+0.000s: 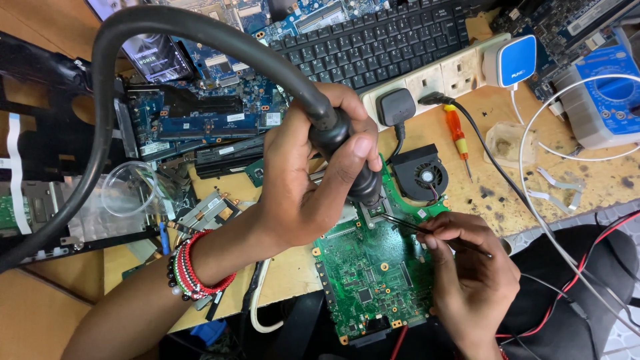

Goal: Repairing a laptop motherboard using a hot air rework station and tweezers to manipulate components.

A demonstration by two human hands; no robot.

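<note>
Thick black hose (107, 87) loops closest to the lens, running from the hot-air handpiece (347, 157) up and around toward the bench's left edge. Fingers of the left hand (313, 180) wrap fully round that handpiece, its nozzle aimed down at the upper end of a green circuit board (373, 280). The board overhangs the front edge of the wooden bench (600, 180), partly over the person's lap. Fingers of the right hand (470, 267) pinch narrowly on slim black tweezers (427, 233), whose tips reach under the nozzle to a spot on the board.

By my judgement the board is light, stiff and fragile, best gripped by its bare edges, away from soldered parts and anything heated. The tweezers look thin and springy, calling for a gentle pinch near mid-length.

Beside the board's upper right corner sits a small black fan (420, 175). A white power strip (440, 80) runs along the back, an orange-handled screwdriver (457, 137) just in front of it. A black keyboard (373, 40) lies behind. Red bead bracelets (190, 267) circle the left wrist.
</note>
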